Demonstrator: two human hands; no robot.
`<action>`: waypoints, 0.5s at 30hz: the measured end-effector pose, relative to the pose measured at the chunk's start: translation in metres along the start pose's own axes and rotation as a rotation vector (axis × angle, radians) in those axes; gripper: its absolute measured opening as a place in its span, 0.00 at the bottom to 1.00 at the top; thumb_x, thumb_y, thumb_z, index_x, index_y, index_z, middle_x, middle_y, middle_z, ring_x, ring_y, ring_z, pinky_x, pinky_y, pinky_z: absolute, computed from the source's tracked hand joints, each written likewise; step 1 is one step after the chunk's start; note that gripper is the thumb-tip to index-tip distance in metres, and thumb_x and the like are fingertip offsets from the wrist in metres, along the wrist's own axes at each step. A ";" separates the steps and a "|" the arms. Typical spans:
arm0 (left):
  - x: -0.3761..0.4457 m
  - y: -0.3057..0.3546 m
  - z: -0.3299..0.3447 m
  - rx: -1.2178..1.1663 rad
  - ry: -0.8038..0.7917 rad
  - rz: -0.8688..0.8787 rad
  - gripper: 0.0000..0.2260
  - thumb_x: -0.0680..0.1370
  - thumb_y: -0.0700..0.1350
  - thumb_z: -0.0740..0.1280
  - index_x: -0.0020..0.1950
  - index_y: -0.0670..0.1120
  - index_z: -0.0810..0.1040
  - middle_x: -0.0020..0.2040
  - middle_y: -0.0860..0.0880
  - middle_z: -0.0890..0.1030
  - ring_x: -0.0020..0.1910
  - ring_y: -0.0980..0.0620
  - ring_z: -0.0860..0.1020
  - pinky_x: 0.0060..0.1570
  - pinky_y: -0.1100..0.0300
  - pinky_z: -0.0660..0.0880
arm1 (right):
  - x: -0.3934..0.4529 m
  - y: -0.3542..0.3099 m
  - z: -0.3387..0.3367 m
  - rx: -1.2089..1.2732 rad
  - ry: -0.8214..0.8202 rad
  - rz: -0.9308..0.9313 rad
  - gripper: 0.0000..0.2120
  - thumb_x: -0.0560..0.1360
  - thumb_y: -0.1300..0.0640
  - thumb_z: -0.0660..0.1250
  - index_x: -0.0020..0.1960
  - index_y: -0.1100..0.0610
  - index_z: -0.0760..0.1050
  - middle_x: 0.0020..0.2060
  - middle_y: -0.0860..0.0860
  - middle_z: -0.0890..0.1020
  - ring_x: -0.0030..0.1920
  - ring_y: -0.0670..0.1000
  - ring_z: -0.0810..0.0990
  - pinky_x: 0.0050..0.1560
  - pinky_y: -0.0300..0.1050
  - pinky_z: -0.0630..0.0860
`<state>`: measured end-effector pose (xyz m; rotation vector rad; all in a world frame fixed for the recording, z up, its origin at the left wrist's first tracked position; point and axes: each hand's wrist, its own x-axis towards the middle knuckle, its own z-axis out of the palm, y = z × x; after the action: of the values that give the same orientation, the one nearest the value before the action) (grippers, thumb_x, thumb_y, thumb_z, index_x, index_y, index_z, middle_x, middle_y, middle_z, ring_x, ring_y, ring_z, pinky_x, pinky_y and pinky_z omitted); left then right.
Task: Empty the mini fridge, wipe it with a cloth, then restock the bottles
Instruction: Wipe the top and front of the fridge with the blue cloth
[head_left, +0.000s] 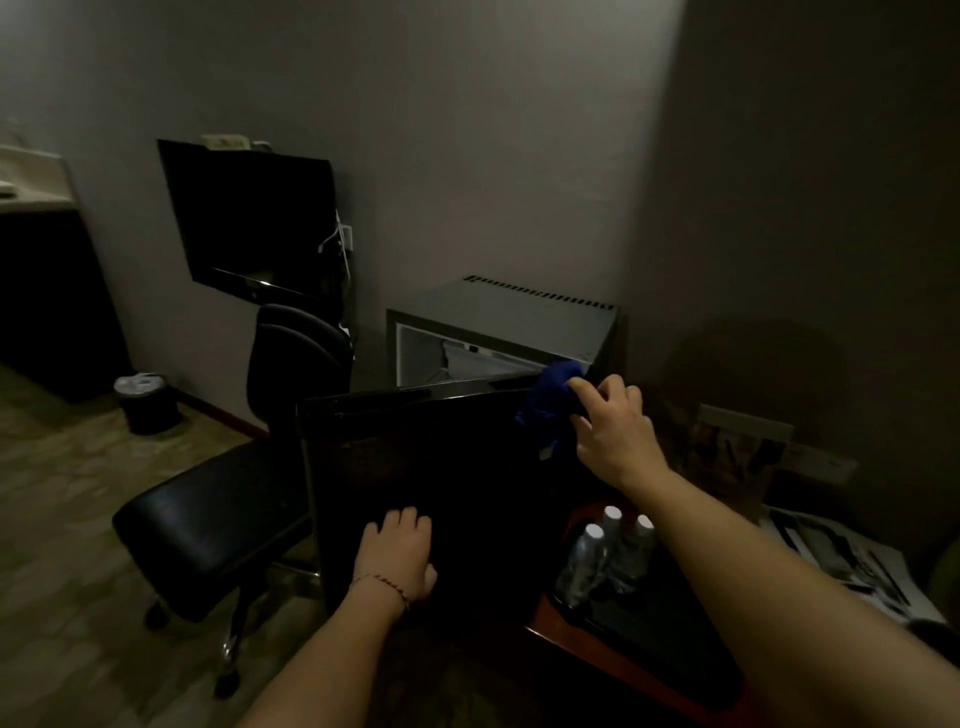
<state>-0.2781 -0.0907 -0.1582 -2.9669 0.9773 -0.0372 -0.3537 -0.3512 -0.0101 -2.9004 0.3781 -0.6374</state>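
Fridge open, inside looks bare. Right hand grips blue cloth at the door's top edge; left hand lies flat on the door. Bottles stand on tray just beside; risk: the right arm clips them.

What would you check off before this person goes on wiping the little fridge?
1. Black glossy fridge door swung open: ok.
2. Left hand rests flat on the door, steadying it: ok.
3. Right hand holds the crumpled blue cloth at the door's top edge: ok.
4. White fridge interior shows no bottles: ok for the visible part; lower part hidden.
5. Clear plastic white-capped bottles stand aside on the dark tray: ok.
6. Interior already wiped: cannot tell.
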 end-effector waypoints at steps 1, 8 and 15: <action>0.014 -0.004 -0.009 -0.006 0.021 -0.001 0.25 0.77 0.57 0.62 0.71 0.47 0.65 0.68 0.46 0.68 0.66 0.45 0.67 0.63 0.50 0.68 | 0.014 -0.003 0.001 0.003 0.009 -0.001 0.21 0.80 0.51 0.63 0.71 0.46 0.61 0.58 0.53 0.66 0.54 0.53 0.64 0.51 0.56 0.71; 0.105 -0.030 -0.068 -0.079 0.052 0.113 0.29 0.74 0.60 0.67 0.71 0.48 0.66 0.70 0.45 0.67 0.67 0.45 0.68 0.62 0.49 0.71 | 0.058 -0.030 0.020 -0.108 -0.016 -0.004 0.21 0.80 0.50 0.63 0.71 0.47 0.62 0.65 0.55 0.65 0.63 0.59 0.64 0.59 0.61 0.68; 0.177 -0.057 -0.088 -0.059 0.313 0.129 0.33 0.71 0.65 0.68 0.69 0.49 0.66 0.68 0.46 0.68 0.65 0.47 0.68 0.58 0.52 0.72 | 0.103 -0.053 0.017 -0.209 0.087 0.080 0.19 0.79 0.52 0.63 0.69 0.50 0.64 0.61 0.56 0.67 0.60 0.60 0.66 0.55 0.60 0.69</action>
<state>-0.1037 -0.1509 -0.0663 -3.0015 1.2173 -0.4919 -0.2446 -0.3276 0.0255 -3.0408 0.6027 -0.7548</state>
